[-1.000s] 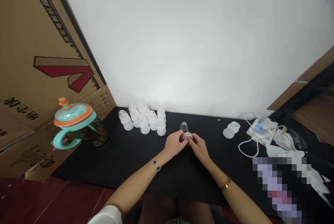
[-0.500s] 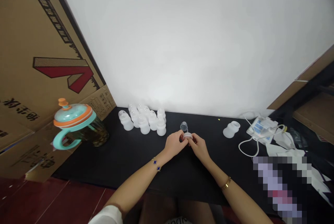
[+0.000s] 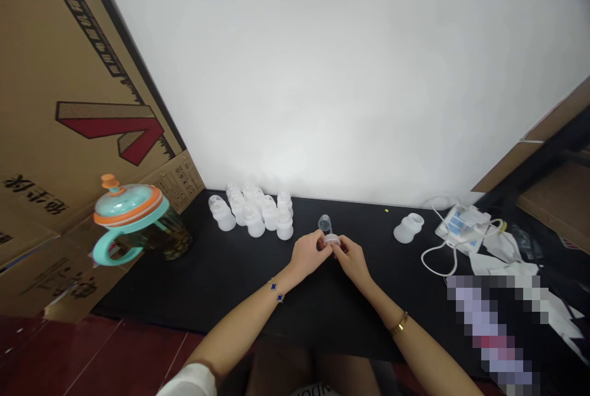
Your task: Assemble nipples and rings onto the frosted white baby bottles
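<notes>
A small white ring-shaped piece (image 3: 331, 240) is pinched between my two hands above the black table. My left hand (image 3: 310, 253) grips its left side with thumb and fingers. On the right side, my right hand (image 3: 351, 259) holds it with its fingertips. Just beyond the fingers, a clear dome-shaped cap (image 3: 324, 222) rests on the table. Several white bottles with clear tops (image 3: 254, 221) stand grouped to the left. An open white bottle without a top (image 3: 408, 228) lies tilted to the right of my hands.
A large jug with a teal and orange lid (image 3: 131, 205) stands at the left, beside cardboard boxes (image 3: 83, 138). White cables and a white device (image 3: 461, 227) lie on the right of the black table (image 3: 221, 285), near crumpled white wrapping. A white wall rises behind.
</notes>
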A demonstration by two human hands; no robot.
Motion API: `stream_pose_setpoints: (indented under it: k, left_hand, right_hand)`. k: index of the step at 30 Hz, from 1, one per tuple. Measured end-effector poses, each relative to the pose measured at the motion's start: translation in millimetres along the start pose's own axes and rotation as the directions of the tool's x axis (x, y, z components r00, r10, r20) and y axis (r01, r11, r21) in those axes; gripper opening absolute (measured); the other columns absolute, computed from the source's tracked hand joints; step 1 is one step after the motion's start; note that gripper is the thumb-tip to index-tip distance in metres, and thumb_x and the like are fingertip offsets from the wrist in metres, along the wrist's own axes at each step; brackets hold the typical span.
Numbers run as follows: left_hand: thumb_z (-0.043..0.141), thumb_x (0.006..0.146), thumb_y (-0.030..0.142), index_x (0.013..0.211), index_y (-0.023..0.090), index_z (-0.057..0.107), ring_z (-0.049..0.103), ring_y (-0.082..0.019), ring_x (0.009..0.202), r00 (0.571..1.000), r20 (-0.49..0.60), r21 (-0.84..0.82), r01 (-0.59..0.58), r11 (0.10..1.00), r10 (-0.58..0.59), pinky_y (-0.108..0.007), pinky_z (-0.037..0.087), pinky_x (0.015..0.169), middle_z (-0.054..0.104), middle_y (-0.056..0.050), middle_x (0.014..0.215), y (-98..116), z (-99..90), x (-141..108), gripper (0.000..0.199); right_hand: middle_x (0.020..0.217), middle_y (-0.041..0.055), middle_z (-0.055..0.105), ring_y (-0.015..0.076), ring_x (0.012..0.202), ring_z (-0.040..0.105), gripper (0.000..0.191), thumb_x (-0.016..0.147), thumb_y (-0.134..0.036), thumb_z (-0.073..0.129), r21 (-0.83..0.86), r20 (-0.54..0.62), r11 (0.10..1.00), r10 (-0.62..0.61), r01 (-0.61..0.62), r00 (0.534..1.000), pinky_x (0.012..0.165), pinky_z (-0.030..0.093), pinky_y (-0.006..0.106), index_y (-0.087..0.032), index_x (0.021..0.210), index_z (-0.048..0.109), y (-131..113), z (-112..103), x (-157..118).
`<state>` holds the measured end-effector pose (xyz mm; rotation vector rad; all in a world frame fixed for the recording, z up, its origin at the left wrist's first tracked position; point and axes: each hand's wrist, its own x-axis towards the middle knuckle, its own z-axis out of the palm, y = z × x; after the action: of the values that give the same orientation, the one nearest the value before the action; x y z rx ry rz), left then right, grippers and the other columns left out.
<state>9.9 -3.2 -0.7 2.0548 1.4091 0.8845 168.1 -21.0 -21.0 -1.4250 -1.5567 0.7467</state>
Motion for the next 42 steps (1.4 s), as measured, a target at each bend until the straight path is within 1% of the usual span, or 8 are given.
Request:
stream_pose_setpoints:
  k: [19,21,24,26,31,34,37,42]
  left_hand:
    - [0.059,0.08,0.028,0.067,0.021,0.048,0.047,-0.013,0.058,1.0,0.004,-0.065,-0.013,0.998,0.013,-0.025,0.03,0.058,0.051,0.005,0.06,-2.6,0.6,2.2,0.018]
    - [0.059,0.08,0.028,0.068,0.021,0.049,0.049,-0.013,0.059,1.0,0.001,-0.036,-0.015,0.999,0.015,-0.025,0.031,0.058,0.053,0.004,0.061,-4.6,1.0,2.9,0.017]
    - [0.062,0.078,0.028,0.068,0.021,0.05,0.052,-0.014,0.06,1.0,0.013,0.054,-0.006,0.999,0.005,-0.026,0.03,0.058,0.056,0.003,0.063,-7.1,0.2,4.2,0.017]
    - [0.062,0.077,0.027,0.067,0.022,0.051,0.054,-0.015,0.061,1.0,0.02,0.102,-0.002,0.995,0.0,-0.026,0.029,0.057,0.058,0.003,0.064,-7.9,-1.0,4.8,0.016]
    - [0.062,0.078,0.024,0.073,0.022,0.056,0.057,-0.015,0.065,1.0,0.003,0.085,-0.014,0.996,0.013,-0.026,0.032,0.059,0.061,0.002,0.068,-8.5,-2.9,5.5,0.007]
    - [0.06,0.082,0.028,0.079,0.021,0.06,0.057,-0.015,0.067,1.0,0.005,-0.012,-0.017,1.0,0.018,-0.025,0.036,0.062,0.063,0.002,0.072,-9.2,-2.7,6.3,0.007]
    - [0.055,0.087,0.032,0.079,0.02,0.064,0.057,-0.015,0.067,0.999,0.046,-0.121,-0.01,0.993,0.015,-0.025,0.037,0.063,0.064,0.001,0.072,-10.5,-1.2,7.3,0.017]
    - [0.055,0.086,0.034,0.066,0.018,0.06,0.05,-0.013,0.06,0.998,0.055,-0.107,0.014,0.994,-0.009,-0.025,0.032,0.059,0.06,0.001,0.064,-12.4,3.2,7.0,0.026]
  right_hand:
    - [0.056,-0.0036,0.051,0.0153,0.054,0.051,0.033,0.089,-0.046,0.055,0.012,0.013,1.0,0.002,-0.002,1.0,0.053,0.038,0.025,-0.022,0.066,0.055,2.4,1.1,-0.5]
    - [0.06,-0.0024,0.055,0.0165,0.057,0.054,0.03,0.089,-0.045,0.054,0.006,0.038,1.0,-0.001,0.001,0.999,0.054,0.04,0.026,-0.022,0.07,0.059,2.7,0.9,-0.7]
    - [0.075,0.0005,0.067,0.0182,0.063,0.059,0.022,0.089,-0.04,0.055,-0.034,0.06,0.999,-0.022,0.024,0.998,0.061,0.045,0.028,-0.022,0.093,0.067,2.1,-0.3,-1.4]
    - [0.086,0.0023,0.071,0.0186,0.065,0.06,0.024,0.087,-0.038,0.057,-0.082,0.049,0.996,-0.033,0.037,0.998,0.064,0.046,0.029,-0.023,0.103,0.067,1.4,-1.5,-1.7]
    - [0.09,0.0039,0.073,0.0197,0.068,0.062,0.023,0.089,-0.04,0.055,-0.17,0.028,0.984,-0.048,0.052,0.998,0.068,0.047,0.031,-0.024,0.098,0.069,2.1,-4.1,-0.6]
    - [0.084,0.0035,0.072,0.0191,0.065,0.062,0.029,0.09,-0.047,0.055,-0.086,0.025,0.996,-0.017,0.02,1.0,0.064,0.047,0.03,-0.022,0.096,0.07,2.8,-3.8,0.3]
    - [0.078,0.0026,0.07,0.018,0.06,0.061,0.037,0.089,-0.053,0.056,0.036,0.034,0.999,0.031,-0.033,0.999,0.056,0.047,0.027,-0.02,0.098,0.07,3.2,-1.9,0.1]
    - [0.079,0.0028,0.07,0.0179,0.062,0.061,0.035,0.09,-0.051,0.056,0.049,0.047,0.999,0.011,-0.014,0.999,0.058,0.049,0.027,-0.02,0.098,0.07,6.7,1.1,-1.1]
